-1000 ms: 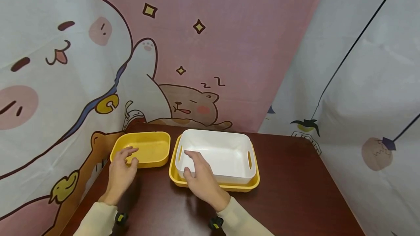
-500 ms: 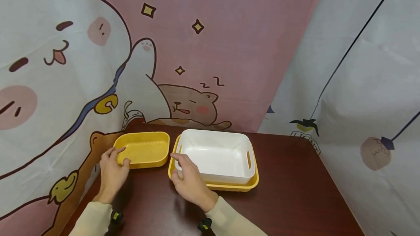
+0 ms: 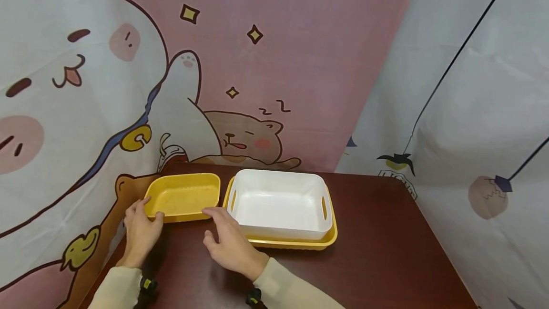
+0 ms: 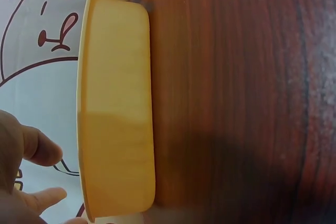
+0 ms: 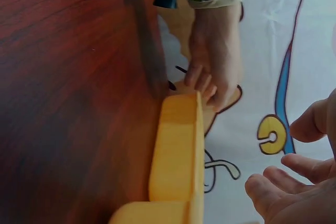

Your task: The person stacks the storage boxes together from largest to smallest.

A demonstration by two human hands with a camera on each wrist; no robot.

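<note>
A small yellow tray lies at the table's left side. My left hand is at its near left corner, fingers bent loosely around the corner; whether they touch it I cannot tell. Just in front of the tray's near right corner hovers my right hand, thumb and forefinger apart, holding nothing. In the left wrist view the left hand shows beside the yellow tray's wall. The right wrist view shows the right hand with spread fingers, and the tray beyond.
Right of the small tray, a white basket with side handle slots sits inside a larger yellow tray. Both stand on the dark wooden table. A printed cloth hangs behind and at the sides.
The right hand has moved left, from over the white basket to the small yellow tray's near right corner. The left hand has shifted left and down to its near left corner.
</note>
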